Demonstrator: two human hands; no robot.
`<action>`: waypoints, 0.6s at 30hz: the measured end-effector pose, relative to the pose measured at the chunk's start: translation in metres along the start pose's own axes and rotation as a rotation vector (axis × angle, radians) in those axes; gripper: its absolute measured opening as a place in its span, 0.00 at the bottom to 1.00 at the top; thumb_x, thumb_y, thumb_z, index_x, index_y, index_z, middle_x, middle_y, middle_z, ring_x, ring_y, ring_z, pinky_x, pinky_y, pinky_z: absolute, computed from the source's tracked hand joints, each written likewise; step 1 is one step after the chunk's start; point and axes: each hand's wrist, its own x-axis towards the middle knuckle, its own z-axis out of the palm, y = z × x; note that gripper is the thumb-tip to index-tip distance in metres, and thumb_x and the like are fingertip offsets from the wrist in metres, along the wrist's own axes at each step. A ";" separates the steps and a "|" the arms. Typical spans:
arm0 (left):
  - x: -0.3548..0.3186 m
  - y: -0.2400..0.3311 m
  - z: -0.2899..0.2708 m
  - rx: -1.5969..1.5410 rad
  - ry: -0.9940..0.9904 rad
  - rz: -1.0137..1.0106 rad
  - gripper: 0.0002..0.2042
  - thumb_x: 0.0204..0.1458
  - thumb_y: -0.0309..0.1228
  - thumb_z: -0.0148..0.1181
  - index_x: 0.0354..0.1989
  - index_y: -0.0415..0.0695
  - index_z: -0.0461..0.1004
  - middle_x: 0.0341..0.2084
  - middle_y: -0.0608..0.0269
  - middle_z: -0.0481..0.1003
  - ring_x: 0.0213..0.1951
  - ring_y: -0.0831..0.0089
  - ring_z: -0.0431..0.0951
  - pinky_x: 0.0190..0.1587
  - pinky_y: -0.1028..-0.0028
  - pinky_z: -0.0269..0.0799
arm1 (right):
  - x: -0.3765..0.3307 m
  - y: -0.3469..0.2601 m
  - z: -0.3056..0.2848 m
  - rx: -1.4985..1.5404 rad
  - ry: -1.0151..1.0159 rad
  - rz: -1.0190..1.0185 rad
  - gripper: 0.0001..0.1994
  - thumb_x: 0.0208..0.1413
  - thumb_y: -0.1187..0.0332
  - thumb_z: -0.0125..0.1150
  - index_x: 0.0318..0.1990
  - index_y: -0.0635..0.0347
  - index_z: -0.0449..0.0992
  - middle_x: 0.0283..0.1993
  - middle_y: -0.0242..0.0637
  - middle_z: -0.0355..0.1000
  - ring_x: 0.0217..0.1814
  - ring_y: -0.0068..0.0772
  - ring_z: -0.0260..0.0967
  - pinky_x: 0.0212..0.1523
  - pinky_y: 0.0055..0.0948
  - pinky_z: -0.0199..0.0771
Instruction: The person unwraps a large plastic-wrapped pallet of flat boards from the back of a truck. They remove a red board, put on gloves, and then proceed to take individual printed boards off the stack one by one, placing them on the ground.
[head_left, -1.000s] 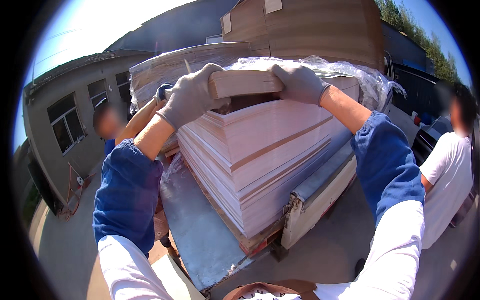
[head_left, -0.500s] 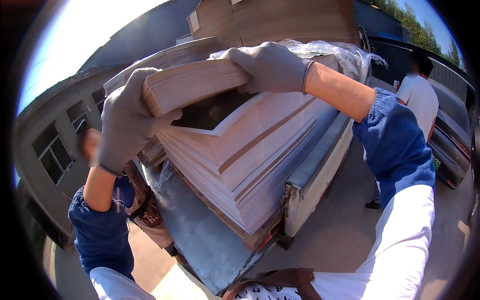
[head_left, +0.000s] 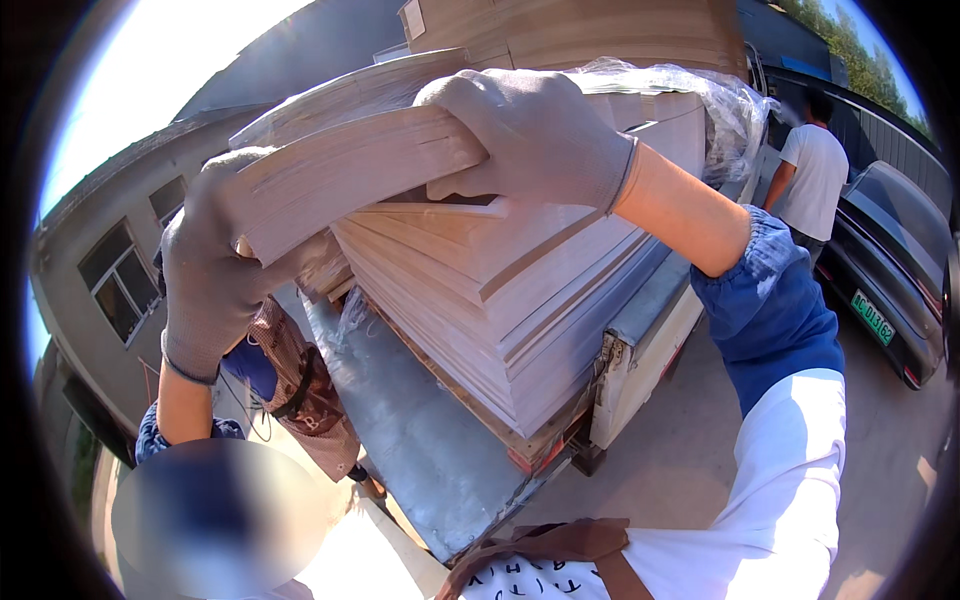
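Presently, the left hand (head_left: 215,275) and right hand (head_left: 535,135) clasp the 2 ends of the bundle (head_left: 355,165) between them, which bows along its length. Even pressure on each end should keep its layers from sliding, and holding it level should spare the pile (head_left: 490,300) below the right hand.

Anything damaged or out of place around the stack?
Yes: right of the white stack, the side panel looks chipped and stained at its near end. Plastic wrap hangs loose and crumpled at the stack's far right, not taut.
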 end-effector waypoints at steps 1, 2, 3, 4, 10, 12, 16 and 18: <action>-0.001 -0.004 -0.007 -0.031 0.004 0.007 0.30 0.36 0.37 0.77 0.49 0.44 0.72 0.38 0.58 0.79 0.39 0.67 0.80 0.44 0.70 0.75 | 0.005 -0.004 -0.003 -0.016 0.026 -0.017 0.28 0.43 0.45 0.70 0.44 0.53 0.69 0.33 0.35 0.73 0.34 0.37 0.76 0.31 0.34 0.76; -0.004 -0.007 -0.014 -0.061 0.006 0.014 0.30 0.36 0.37 0.77 0.49 0.43 0.72 0.38 0.58 0.79 0.39 0.67 0.80 0.44 0.70 0.75 | 0.014 -0.011 -0.001 -0.023 0.058 -0.030 0.27 0.43 0.46 0.71 0.42 0.53 0.70 0.32 0.35 0.74 0.34 0.36 0.77 0.32 0.34 0.77; -0.014 -0.014 -0.024 -0.039 0.011 -0.013 0.30 0.36 0.37 0.77 0.49 0.43 0.72 0.39 0.58 0.79 0.39 0.67 0.80 0.44 0.70 0.75 | 0.022 -0.024 0.005 -0.012 0.077 -0.039 0.26 0.43 0.47 0.70 0.42 0.53 0.70 0.32 0.35 0.74 0.34 0.36 0.77 0.33 0.34 0.77; -0.025 -0.022 -0.034 -0.032 0.028 -0.032 0.30 0.36 0.37 0.77 0.50 0.43 0.72 0.39 0.58 0.79 0.40 0.67 0.80 0.44 0.70 0.75 | 0.032 -0.035 0.004 -0.018 0.088 -0.055 0.25 0.43 0.47 0.70 0.41 0.53 0.70 0.32 0.34 0.74 0.34 0.36 0.77 0.33 0.34 0.77; -0.091 -0.065 -0.083 -0.125 0.063 -0.275 0.34 0.39 0.37 0.76 0.56 0.41 0.70 0.44 0.59 0.79 0.45 0.69 0.79 0.49 0.71 0.73 | 0.080 -0.103 0.003 -0.027 -0.043 -0.082 0.22 0.46 0.54 0.68 0.45 0.53 0.70 0.35 0.37 0.74 0.36 0.38 0.76 0.32 0.35 0.76; -0.118 -0.071 -0.090 -0.093 0.097 -0.299 0.36 0.42 0.37 0.74 0.61 0.41 0.66 0.50 0.57 0.75 0.50 0.68 0.76 0.54 0.69 0.70 | 0.090 -0.125 0.007 0.005 -0.124 -0.069 0.21 0.47 0.57 0.67 0.47 0.53 0.70 0.36 0.37 0.74 0.36 0.39 0.75 0.31 0.35 0.75; -0.210 -0.065 -0.080 -0.357 0.325 -0.556 0.40 0.53 0.42 0.65 0.71 0.45 0.51 0.65 0.51 0.59 0.65 0.61 0.63 0.65 0.62 0.61 | 0.081 -0.166 0.022 0.091 -0.177 -0.138 0.14 0.50 0.65 0.64 0.45 0.51 0.73 0.38 0.35 0.73 0.37 0.37 0.74 0.35 0.36 0.76; -0.243 -0.061 -0.069 -1.260 0.515 -0.951 0.42 0.57 0.53 0.57 0.73 0.46 0.44 0.66 0.46 0.54 0.66 0.55 0.61 0.62 0.58 0.66 | 0.061 -0.174 0.008 -0.002 -0.252 -0.180 0.13 0.52 0.64 0.67 0.45 0.49 0.75 0.40 0.35 0.73 0.42 0.35 0.73 0.38 0.34 0.77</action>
